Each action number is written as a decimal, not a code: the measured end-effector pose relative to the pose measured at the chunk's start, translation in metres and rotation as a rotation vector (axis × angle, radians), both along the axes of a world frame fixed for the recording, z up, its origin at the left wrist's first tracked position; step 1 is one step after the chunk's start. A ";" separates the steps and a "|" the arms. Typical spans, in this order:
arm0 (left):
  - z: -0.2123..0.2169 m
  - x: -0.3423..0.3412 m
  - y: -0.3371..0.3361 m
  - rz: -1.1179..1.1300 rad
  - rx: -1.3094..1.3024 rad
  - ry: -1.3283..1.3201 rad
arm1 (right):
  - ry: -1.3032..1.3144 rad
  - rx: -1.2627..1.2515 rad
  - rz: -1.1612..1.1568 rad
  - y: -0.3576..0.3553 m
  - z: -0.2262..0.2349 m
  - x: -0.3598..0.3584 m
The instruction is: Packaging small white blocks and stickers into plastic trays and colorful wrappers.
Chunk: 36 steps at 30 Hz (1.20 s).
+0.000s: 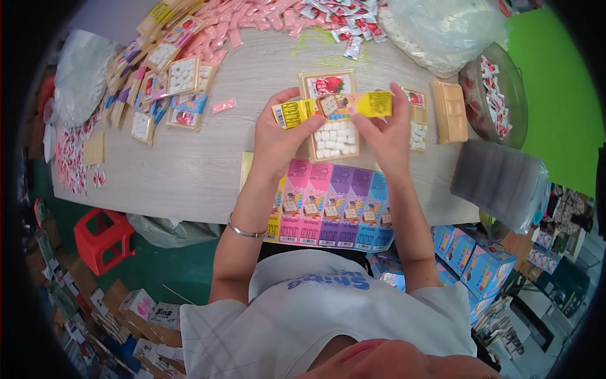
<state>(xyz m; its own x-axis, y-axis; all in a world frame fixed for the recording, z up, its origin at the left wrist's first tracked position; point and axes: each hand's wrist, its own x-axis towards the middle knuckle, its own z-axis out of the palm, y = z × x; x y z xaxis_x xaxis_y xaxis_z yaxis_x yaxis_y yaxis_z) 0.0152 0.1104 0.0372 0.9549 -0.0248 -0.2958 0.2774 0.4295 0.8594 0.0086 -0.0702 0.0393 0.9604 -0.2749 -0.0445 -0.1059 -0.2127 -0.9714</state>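
Note:
My left hand [274,136] and my right hand [390,136] hold the two ends of a yellow printed card sleeve [334,106], fingers closed on it. The sleeve lies across the middle of a shallow beige tray [312,150]. White marshmallows [335,139] fill the tray's near part, and a strawberry-printed packet [328,84] shows in its far part. Below my hands, a sheet of colourful printed card sleeves [334,202] in yellow, pink, purple and blue lies at the table's near edge. Another filled tray [418,117] sits just right of my right hand.
Finished-looking sleeved trays [170,82] pile up at the left. Pink sachets [252,19] heap at the back, near a clear bag of marshmallows [435,38]. At the right stand beige trays [449,114], a bowl [519,95] of sachets and stacked clear covers [502,183].

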 end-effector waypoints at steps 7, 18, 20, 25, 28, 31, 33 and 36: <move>0.028 -0.040 0.022 -0.250 0.065 0.094 | 0.154 0.596 0.182 -0.002 0.012 -0.066; 0.005 -0.077 0.024 -0.259 -0.484 0.159 | 0.134 1.115 0.198 0.000 0.017 -0.081; 0.005 -0.083 0.018 -0.267 -0.556 0.152 | 0.219 1.280 0.339 0.007 0.021 -0.084; 0.011 -0.090 0.010 -0.264 -0.645 0.138 | 0.224 1.402 0.382 0.016 0.038 -0.092; 0.015 -0.091 0.010 -0.280 -0.598 0.112 | 0.282 1.328 0.372 0.017 0.045 -0.091; 0.023 -0.091 0.009 -0.271 -0.574 0.018 | 0.228 1.073 0.293 0.017 0.045 -0.092; 0.024 -0.088 0.011 -0.239 -0.491 0.050 | 0.144 0.901 0.339 0.006 0.042 -0.094; 0.032 -0.084 0.015 -0.223 -0.347 0.021 | 0.133 0.699 0.378 -0.018 0.060 -0.096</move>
<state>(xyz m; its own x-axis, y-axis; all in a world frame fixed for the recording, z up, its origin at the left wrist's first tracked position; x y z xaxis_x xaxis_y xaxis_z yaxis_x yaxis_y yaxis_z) -0.0689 0.1259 0.0696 0.9087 -0.3324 -0.2526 0.4124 0.6200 0.6675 -0.0875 -0.0884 0.0995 0.9574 0.2017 -0.2068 -0.2727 0.3947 -0.8774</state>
